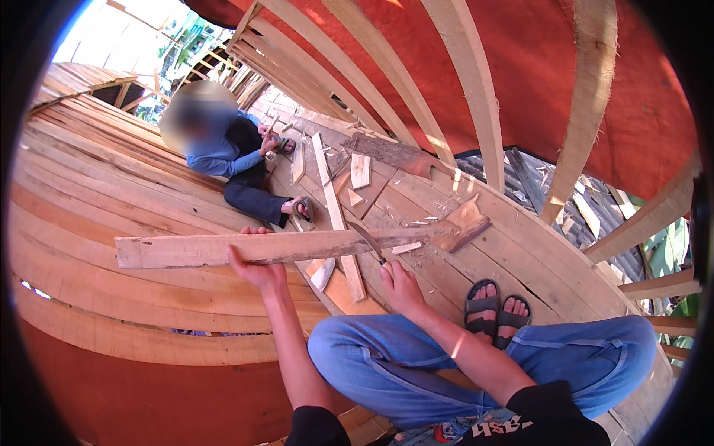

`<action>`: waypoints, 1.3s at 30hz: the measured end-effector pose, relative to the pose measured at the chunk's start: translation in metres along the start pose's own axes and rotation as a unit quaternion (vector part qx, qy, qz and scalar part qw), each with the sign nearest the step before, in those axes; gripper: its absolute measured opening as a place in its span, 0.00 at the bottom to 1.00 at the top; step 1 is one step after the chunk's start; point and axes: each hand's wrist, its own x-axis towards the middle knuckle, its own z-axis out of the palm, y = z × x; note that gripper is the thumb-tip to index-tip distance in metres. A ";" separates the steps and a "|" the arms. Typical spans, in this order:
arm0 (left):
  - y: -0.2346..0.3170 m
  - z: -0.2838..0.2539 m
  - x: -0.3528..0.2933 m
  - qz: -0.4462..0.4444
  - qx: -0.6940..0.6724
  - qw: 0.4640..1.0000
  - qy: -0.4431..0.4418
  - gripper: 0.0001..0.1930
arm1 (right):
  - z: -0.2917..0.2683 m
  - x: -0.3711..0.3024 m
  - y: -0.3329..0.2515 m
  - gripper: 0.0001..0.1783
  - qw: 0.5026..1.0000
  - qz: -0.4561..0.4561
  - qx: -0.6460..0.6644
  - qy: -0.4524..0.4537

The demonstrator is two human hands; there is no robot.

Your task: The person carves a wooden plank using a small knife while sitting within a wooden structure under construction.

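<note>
A long wooden plank point(193, 250) lies across in front of me, with its right end against a rough wood block point(467, 221) on the floor. My left hand point(256, 264) supports the plank from beneath near its left part, fingers wrapped round its edges. In my right hand point(401, 288) is the handle of a knife with a curved blade point(366, 238). The blade crosses the plank's face toward its right end. I cannot tell how deep the edge sits in the wood.
Another person point(223, 152) sits on the planks at the back left, holding a wooden-handled tool. Offcuts, shavings and a narrow board point(331, 193) litter the plank floor point(513, 253). Curved wooden ribs point(476, 82) rise on the right before red sheeting point(639, 97). My sandalled feet point(498, 312) are close by.
</note>
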 end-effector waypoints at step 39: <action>0.008 0.017 -0.010 -0.031 -0.036 0.990 -0.131 0.24 | -0.005 0.012 -0.033 0.21 0.997 0.006 -0.046 -0.053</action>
